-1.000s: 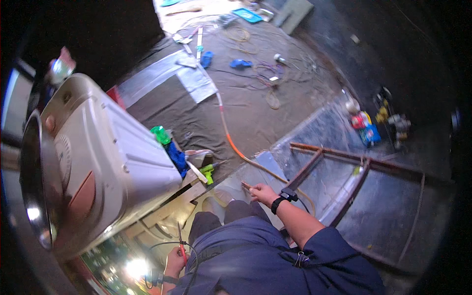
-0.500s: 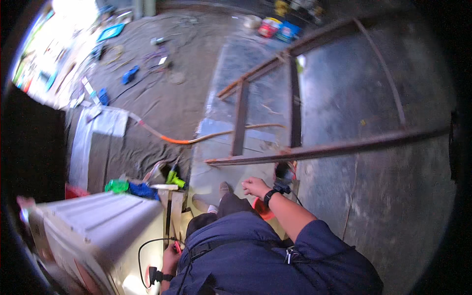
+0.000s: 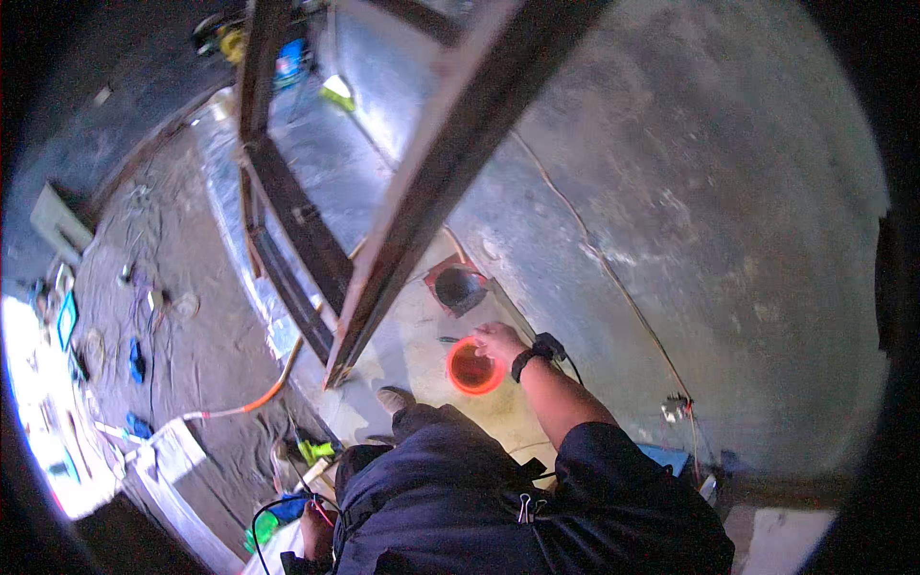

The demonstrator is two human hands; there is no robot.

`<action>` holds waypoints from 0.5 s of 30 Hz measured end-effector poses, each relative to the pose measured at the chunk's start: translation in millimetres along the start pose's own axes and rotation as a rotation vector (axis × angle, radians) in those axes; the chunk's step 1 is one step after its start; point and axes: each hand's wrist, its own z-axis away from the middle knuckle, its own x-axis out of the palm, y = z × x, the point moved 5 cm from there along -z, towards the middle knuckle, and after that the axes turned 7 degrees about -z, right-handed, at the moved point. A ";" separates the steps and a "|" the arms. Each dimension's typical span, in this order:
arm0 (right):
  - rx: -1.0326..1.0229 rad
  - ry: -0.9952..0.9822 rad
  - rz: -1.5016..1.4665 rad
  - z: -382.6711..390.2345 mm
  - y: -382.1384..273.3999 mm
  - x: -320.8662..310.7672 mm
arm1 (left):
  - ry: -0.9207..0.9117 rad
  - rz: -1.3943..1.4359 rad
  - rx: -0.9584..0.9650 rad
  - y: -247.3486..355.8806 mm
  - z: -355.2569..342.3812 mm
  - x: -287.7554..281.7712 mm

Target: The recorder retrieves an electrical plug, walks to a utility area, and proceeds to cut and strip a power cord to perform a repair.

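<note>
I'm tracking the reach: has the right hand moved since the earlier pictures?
Yes. Judged against the brown frame, the right hand has moved farther right of its near end and now appears over the rim of the orange bucket.

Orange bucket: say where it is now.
In the head view, the orange bucket sits just right of centre, below mid-height, with the right hand at its upper rim and the foot of the brown frame to its left.

right hand [image 3: 500, 341] hides part of orange bucket [image 3: 471, 387]; red item [image 3: 324, 515] at left hand [image 3: 314, 534] too small to tell; brown frame [image 3: 436, 182] cut off by top edge.
</note>
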 end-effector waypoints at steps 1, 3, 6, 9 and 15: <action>-0.028 0.049 -0.182 -5.8 10.2 -31.3 | -0.018 -0.034 0.037 5.2 -8.4 -6.8; -0.259 0.071 0.315 4.6 8.5 -66.3 | 0.075 -0.204 0.071 -31.2 -37.8 -8.0; -0.208 0.112 0.011 23.6 45.6 -120.1 | 0.022 -0.356 0.263 -19.9 -72.1 -16.0; 0.014 0.292 -0.369 84.7 36.0 -102.1 | -0.113 -0.481 0.271 12.9 -70.4 -39.1; -0.082 0.498 -0.529 168.0 135.8 -115.2 | -0.181 -0.520 0.312 60.4 -104.8 -49.4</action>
